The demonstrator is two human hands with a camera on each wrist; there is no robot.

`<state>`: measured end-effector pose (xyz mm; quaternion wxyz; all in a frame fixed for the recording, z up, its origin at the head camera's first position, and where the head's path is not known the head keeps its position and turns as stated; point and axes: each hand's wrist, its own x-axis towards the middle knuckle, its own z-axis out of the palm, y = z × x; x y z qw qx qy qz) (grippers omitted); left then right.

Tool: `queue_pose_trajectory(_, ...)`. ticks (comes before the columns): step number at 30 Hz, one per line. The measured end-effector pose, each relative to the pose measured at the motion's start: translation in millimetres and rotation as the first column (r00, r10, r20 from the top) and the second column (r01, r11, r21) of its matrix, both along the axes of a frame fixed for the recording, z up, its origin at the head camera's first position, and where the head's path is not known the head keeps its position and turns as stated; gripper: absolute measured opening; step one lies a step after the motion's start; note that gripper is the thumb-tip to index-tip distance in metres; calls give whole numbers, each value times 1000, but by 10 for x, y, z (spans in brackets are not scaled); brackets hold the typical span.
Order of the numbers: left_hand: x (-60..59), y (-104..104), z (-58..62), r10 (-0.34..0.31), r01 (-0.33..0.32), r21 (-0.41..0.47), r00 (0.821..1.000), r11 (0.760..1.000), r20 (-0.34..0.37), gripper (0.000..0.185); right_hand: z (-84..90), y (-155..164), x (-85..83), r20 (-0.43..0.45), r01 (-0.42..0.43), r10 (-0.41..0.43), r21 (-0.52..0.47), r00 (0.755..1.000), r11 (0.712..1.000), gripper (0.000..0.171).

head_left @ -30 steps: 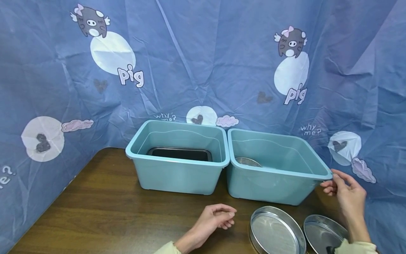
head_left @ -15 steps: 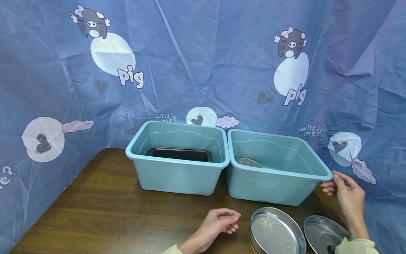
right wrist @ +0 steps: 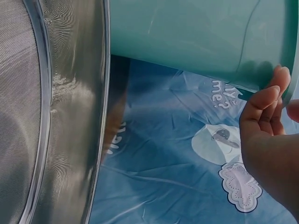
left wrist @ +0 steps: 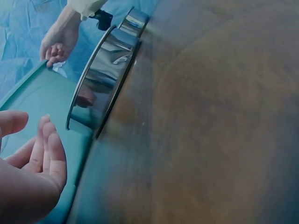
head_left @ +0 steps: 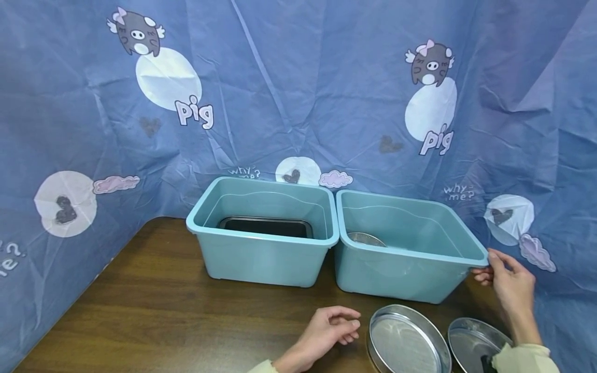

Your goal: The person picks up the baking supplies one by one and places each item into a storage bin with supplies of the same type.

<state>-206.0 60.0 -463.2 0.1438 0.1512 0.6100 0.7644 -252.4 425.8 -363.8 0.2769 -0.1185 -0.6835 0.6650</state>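
My left hand (head_left: 328,331) hovers over the table with fingers loosely bent and nothing in them, just left of a round metal sieve (head_left: 408,342). In the left wrist view, that sieve's shiny side wall (left wrist: 103,70) stands beyond the fingertips. My right hand (head_left: 513,285) pinches the near right rim corner of the right teal bin (head_left: 392,274); the right wrist view shows its fingers (right wrist: 268,109) bent under that rim. A second sieve (head_left: 473,342) lies below my right wrist, partly hidden by the sleeve. Another round metal sieve (head_left: 366,239) shows inside the right bin.
A left teal bin (head_left: 261,261) stands against the right one and holds a black rectangular tray (head_left: 266,227). Both are on a brown wooden table (head_left: 154,300). A blue printed curtain (head_left: 289,93) hangs close behind and at both sides.
My left hand has drifted right and slightly down toward the nearer sieve. The right hand stays at the bin's corner; the bins and sieves have not moved.
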Motion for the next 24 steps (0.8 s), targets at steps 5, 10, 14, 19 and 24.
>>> queue_pose_trajectory(5, -9, 57, -20, 26, -33, -87, 996, 996, -81, 22, 0, 31, 2, 23, -6, 5, 30, 1000, 1000, 27)
queue_pose_trajectory(10, -15, 112, -51, 39, -69, -198, 988, 978, -150, 24, -5, 48, -3, 22, -30, 29, 47, 999, 998, 35)
queue_pose_trajectory(14, -4, 147, -70, 37, -74, -212, 984, 975, -172, 26, -44, 78, -24, -6, -39, 40, 58, 999, 998, 28)
queue_pose_trajectory(19, 13, 193, -93, 34, -65, -195, 987, 979, -158, 27, -83, 105, -45, -26, -45, 46, 35, 999, 998, 21)
queue_pose_trajectory(24, 29, 239, -100, 8, -33, -180, 990, 983, -142, 29, -14, 67, -10, 26, -55, 55, 5, 998, 998, 33)
